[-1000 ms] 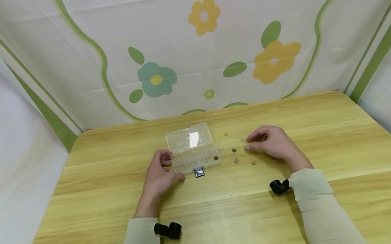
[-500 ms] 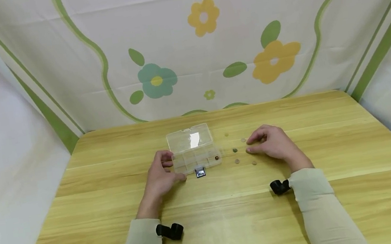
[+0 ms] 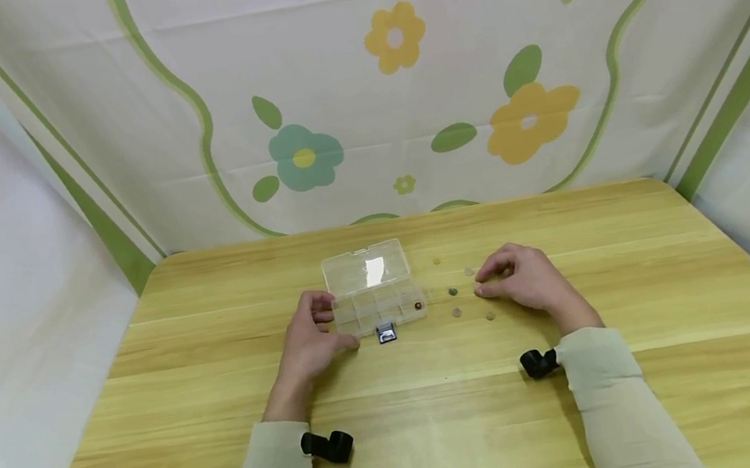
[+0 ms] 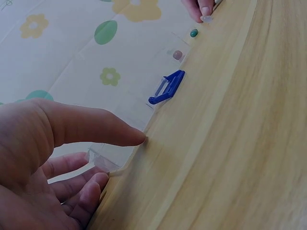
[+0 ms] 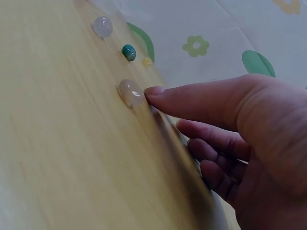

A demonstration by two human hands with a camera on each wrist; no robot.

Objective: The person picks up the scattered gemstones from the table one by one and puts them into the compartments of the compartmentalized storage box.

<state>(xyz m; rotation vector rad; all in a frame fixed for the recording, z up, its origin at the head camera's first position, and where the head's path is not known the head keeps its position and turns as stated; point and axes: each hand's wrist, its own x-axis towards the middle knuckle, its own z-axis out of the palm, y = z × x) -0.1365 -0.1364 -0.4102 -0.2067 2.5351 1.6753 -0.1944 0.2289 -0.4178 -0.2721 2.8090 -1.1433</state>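
Note:
A clear plastic compartment box (image 3: 366, 315) stands with its lid raised at the back and a reddish-brown bead (image 3: 418, 305) in its right end. My left hand (image 3: 306, 338) holds the box's left end, thumb at the front edge and fingers curled at the side. To the right, my right hand (image 3: 521, 276) hovers low over the table, thumb and index finger close together among loose beads. Near it lie a green bead (image 3: 453, 292), a whitish bead (image 3: 456, 312), a beige bead (image 5: 130, 93) and other pale ones. The thumb hides whether anything is pinched.
A blue latch (image 4: 168, 87) juts from the box front. A small yellow bead (image 3: 436, 261) lies farther back on the wooden table (image 3: 417, 428). Behind hangs a flower-print curtain (image 3: 357, 108). Both sleeves carry black wrist mounts.
The right thumb and index finger have drawn slightly closer together. A small bead seen at the thumb tip a second ago no longer shows. The left hand stays on the box.

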